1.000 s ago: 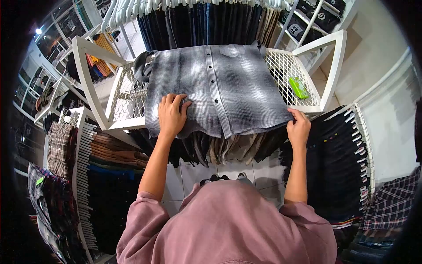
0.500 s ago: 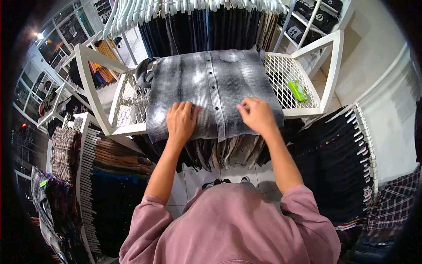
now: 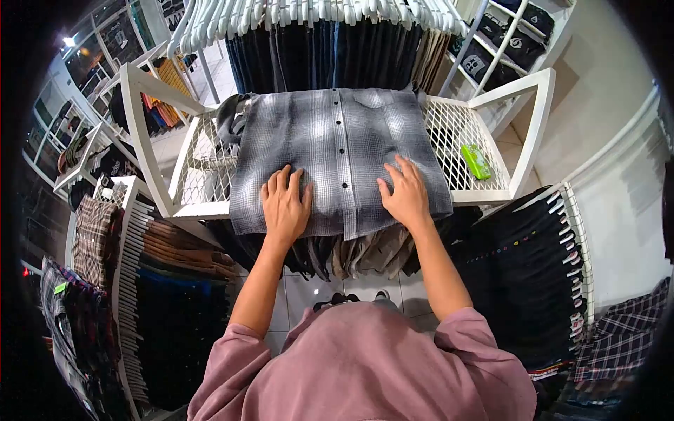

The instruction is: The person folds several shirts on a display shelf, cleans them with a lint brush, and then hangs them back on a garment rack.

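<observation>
A grey plaid button-up shirt (image 3: 319,151) lies spread front side up across a white mesh rack top (image 3: 200,179). Its row of dark buttons runs down the middle, and its lower hem hangs over the near edge. My left hand (image 3: 286,203) rests flat on the lower left of the shirt, fingers spread. On the other side of the buttons, my right hand (image 3: 406,191) lies on the cloth with its fingers apart. Part of the shirt is bunched at its upper left corner.
A bright green packet (image 3: 476,162) lies on the mesh at the right. White hangers (image 3: 316,12) with dark trousers hang behind. Racks of dark garments (image 3: 519,281) stand to the right, and brown and black garments (image 3: 186,281) hang to the left.
Both hands have gone from curled fingers to spread, flat fingers on the shirt. The shirt's lower hem looks smoother and straighter. The camera view has shifted slightly.
</observation>
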### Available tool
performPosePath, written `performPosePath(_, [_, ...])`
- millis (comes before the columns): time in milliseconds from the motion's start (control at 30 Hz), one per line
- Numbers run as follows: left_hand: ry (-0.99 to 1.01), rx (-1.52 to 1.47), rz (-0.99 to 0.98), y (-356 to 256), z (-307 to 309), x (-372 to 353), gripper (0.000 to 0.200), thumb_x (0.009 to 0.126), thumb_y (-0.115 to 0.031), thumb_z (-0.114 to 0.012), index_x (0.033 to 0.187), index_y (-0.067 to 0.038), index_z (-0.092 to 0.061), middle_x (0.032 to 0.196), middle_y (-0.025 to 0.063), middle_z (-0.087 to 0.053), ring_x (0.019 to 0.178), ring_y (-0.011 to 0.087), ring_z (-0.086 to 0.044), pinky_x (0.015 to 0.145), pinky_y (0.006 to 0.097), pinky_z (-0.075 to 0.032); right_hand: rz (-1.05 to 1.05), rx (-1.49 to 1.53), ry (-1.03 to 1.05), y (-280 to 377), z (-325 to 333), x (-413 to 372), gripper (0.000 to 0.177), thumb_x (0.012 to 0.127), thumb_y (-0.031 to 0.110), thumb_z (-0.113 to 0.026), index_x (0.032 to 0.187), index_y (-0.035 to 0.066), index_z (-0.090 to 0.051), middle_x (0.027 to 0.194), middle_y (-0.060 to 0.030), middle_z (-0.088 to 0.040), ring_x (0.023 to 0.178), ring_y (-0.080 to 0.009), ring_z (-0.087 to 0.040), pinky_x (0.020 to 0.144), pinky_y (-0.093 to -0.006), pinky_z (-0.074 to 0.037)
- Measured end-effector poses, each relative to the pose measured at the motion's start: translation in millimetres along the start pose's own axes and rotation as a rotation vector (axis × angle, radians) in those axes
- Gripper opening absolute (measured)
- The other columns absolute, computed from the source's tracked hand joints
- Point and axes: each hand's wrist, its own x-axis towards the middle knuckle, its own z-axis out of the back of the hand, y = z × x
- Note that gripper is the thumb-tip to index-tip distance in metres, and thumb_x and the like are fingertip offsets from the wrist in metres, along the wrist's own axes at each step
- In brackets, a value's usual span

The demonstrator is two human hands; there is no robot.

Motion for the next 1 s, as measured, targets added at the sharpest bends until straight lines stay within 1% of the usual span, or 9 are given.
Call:
performPosePath(67, [0.066, -0.041, 0.036, 1, 3, 1, 0.044, 0.097, -0.033, -0.059, 0.132, -0.006, -0.062, 0.138, 0.0182, -0.058, 0.132, 0.0352, -0.050, 0.110, 0.0506, -0.035, -0.010, 0.101, 0.056, -5, 0, 2, 0.036, 0.090, 0.023, -0.069, 0.117, 0.000, -0.072, 0.132, -0.0219, -0.059, 0.120, -0.0388, -0.057, 0.104, -0.0462, -0.047])
performPosePath(200, [0.073, -0.047, 0.007, 0, 9, 21, 0.038, 0.093, -0.031, -0.064, 0.118, -0.003, -0.066, 0.120, 0.0164, -0.063, 0.113, 0.0349, -0.057, 0.097, 0.0494, -0.042, -0.229, 0.083, 0.134, 3, 22, 16, 0.020, 0.088, 0.020, -0.068, 0.095, 0.001, -0.071, 0.109, -0.0177, -0.067, 0.102, -0.0365, -0.066, 0.090, -0.0471, -0.053])
performPosePath(233, [0.125, -0.034, 0.066, -1, 7, 29, 0.034, 0.093, -0.031, -0.065, 0.112, -0.003, -0.067, 0.114, 0.0155, -0.064, 0.108, 0.0345, -0.058, 0.094, 0.0483, -0.043, -0.281, 0.055, 0.124, 0, 19, 15, 0.014, 0.086, 0.017, -0.068, 0.087, 0.003, -0.068, 0.094, -0.0162, -0.067, 0.088, -0.0366, -0.069, 0.079, -0.0477, -0.055])
performPosePath(333, [0.076, -0.039, 0.099, 11, -13, 36, 0.024, 0.092, -0.026, -0.068, 0.099, -0.004, -0.068, 0.099, 0.0137, -0.065, 0.096, 0.0344, -0.060, 0.085, 0.0463, -0.046, -0.398, -0.006, 0.150, -14, 26, 3, 0.013, 0.083, 0.012, -0.067, 0.091, 0.003, -0.068, 0.091, -0.0167, -0.065, 0.086, -0.0379, -0.067, 0.078, -0.0485, -0.054])
performPosePath(433, [0.013, -0.168, 0.143, 14, -19, 34, 0.019, 0.092, -0.022, -0.069, 0.101, -0.005, -0.068, 0.100, 0.0130, -0.065, 0.099, 0.0340, -0.059, 0.086, 0.0450, -0.046, -0.431, -0.113, -0.011, -28, 33, -18, 0.024, 0.080, 0.010, -0.068, 0.104, 0.004, -0.069, 0.107, -0.0177, -0.063, 0.104, -0.0371, -0.061, 0.091, -0.0474, -0.049])
performPosePath(667, [0.026, -0.164, 0.141, 12, -13, 32, 0.022, 0.093, -0.021, -0.067, 0.111, -0.007, -0.069, 0.111, 0.0132, -0.064, 0.110, 0.0334, -0.057, 0.100, 0.0467, -0.041, -0.498, -0.002, -0.140, -56, 23, -30, 0.029, 0.086, 0.013, -0.073, 0.113, 0.005, -0.070, 0.105, -0.0177, -0.069, 0.099, -0.0378, -0.066, 0.087, -0.0453, -0.051])
performPosePath(733, [0.050, -0.167, 0.140, 13, -14, 31, 0.025, 0.094, -0.021, -0.066, 0.114, -0.008, -0.069, 0.115, 0.0136, -0.064, 0.114, 0.0332, -0.057, 0.103, 0.0470, -0.040, -0.700, 0.096, -0.014, -52, 35, -18, 0.023, 0.087, 0.018, -0.074, 0.107, 0.006, -0.073, 0.095, -0.0133, -0.074, 0.087, -0.0356, -0.070, 0.079, -0.0447, -0.053])
performPosePath(767, [0.055, -0.150, 0.126, 14, -15, 31, 0.026, 0.095, -0.021, -0.064, 0.117, -0.007, -0.069, 0.120, 0.0133, -0.064, 0.118, 0.0329, -0.056, 0.106, 0.0474, -0.039, -0.638, 0.030, -0.082, -61, 26, -22, 0.019, 0.087, 0.026, -0.076, 0.096, 0.009, -0.076, 0.086, -0.0084, -0.076, 0.079, -0.0338, -0.072, 0.072, -0.0446, -0.054])
performPosePath(1000, [0.106, -0.034, 0.103, 19, -27, 28, 0.040, 0.097, -0.025, -0.058, 0.134, -0.011, -0.063, 0.144, 0.0137, -0.057, 0.137, 0.0326, -0.048, 0.116, 0.0470, -0.031, -0.713, -0.164, 0.058, -59, 30, 2, 0.027, 0.086, 0.039, -0.077, 0.083, 0.013, -0.075, 0.079, -0.0089, -0.074, 0.077, -0.0344, -0.071, 0.069, -0.0466, -0.053])
